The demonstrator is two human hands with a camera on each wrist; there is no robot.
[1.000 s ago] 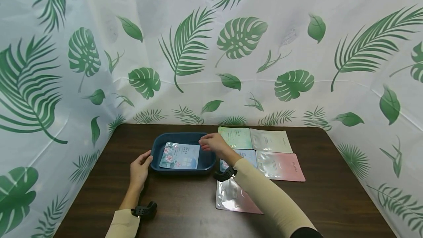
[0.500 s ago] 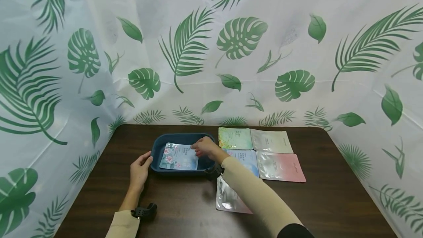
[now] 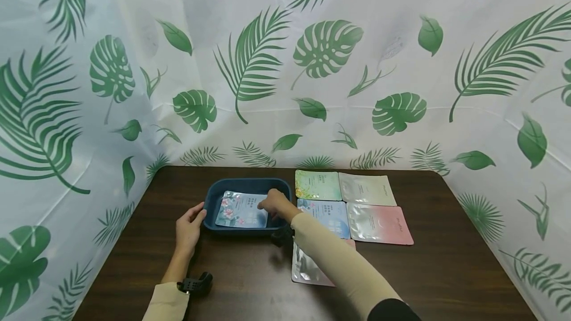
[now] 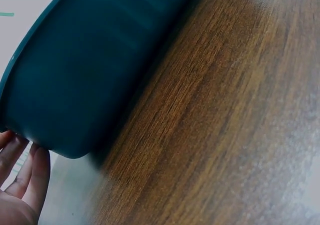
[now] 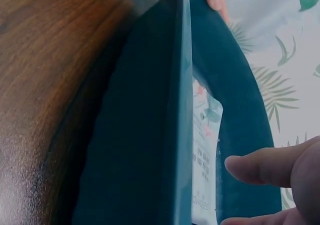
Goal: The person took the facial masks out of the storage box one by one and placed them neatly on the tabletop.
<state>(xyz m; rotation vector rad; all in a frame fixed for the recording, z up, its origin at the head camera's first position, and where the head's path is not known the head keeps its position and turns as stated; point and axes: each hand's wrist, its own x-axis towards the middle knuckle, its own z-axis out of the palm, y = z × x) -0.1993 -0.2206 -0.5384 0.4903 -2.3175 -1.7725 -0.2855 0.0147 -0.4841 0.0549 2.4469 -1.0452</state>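
Note:
In the head view, a dark blue tray sits on the table's left half. Inside lies a flat, pale blue sheet mask packet with pink flowers. My left hand grips the tray's left end; the left wrist view shows its fingers against the outer wall. Over the tray's right end reaches my right hand, fingertips at the packet's right edge. In the right wrist view, its thumb and a finger stand apart with nothing pinched between them.
Right of the tray lie a green packet, a cream packet, a blue packet and a pink one. Another silvery pink packet is partly hidden under the right sleeve. A leaf-patterned cloth hangs behind the table.
My right hand has moved left and slightly downward over the tray, uncovering more of the blue packet on the table. The left hand and tray stay put.

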